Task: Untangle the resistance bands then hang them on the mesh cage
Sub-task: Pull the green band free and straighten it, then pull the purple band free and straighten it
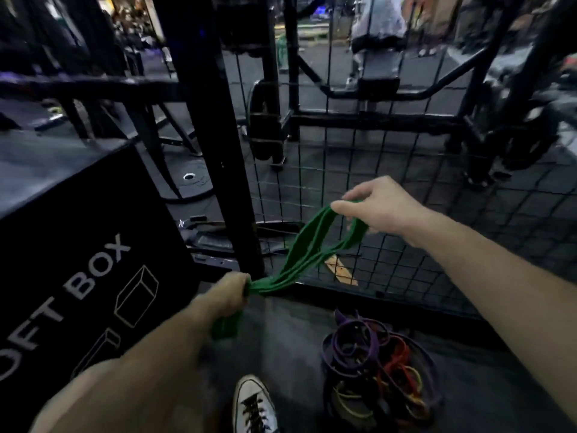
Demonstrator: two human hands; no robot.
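Left hand [231, 292]: fist curled tight round 1 end of the green band [307, 245], low & near the black upright post [212, 135]; a short green tail sticks out under the fist.
Right hand [374, 207]: higher up & to the right, thumb & fingers pinching the other end of the green band, loops hanging open below the knuckles.
Green band: stretched on a slant btwn both hands, several strands running side by side, in front of the mesh cage [390, 182]; not hooked on the wire.
Mesh cage: black wire grid w/ dark frame bars, just behind the hands; inside it only dark floor & an orange strip [340, 270] show thru the wire.
Band pile [377, 370]: purple, red, orange & yellow loops knotted together on the floor, this side of the cage, right of the white shoe [254, 407].
Soft box [81, 260]: black block w/ white lettering, on the left, closed top.
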